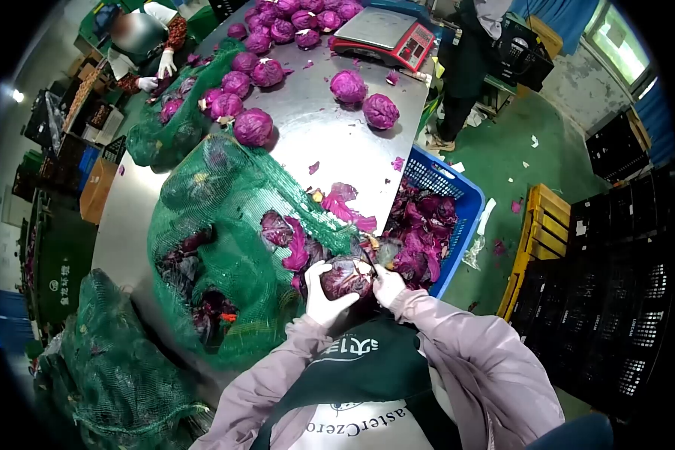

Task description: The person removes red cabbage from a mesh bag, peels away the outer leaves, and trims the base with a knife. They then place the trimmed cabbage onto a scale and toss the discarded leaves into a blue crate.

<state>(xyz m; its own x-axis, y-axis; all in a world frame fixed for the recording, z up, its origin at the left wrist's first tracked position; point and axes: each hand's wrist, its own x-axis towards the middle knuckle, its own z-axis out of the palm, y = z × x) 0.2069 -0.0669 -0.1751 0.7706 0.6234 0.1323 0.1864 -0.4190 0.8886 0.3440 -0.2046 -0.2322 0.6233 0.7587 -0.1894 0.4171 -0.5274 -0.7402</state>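
- We record one red cabbage (346, 277), clamped in the left hand (324, 296); the right hand (388, 285) touches it, grip unclear.
- One blue crate (466, 196) of trimmings, right.

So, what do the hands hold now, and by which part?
A red cabbage. The left hand grips its left side, with fingers curled over it; the right hand presses its right side. Any tool there cannot be told.

The table (315, 127) is smooth, shiny bare metal. The sack (225, 225) at its near edge is coarse green plastic netting. The crate (446, 180) is blue latticed plastic. The cabbage (346, 276) looks waxy, glossy.
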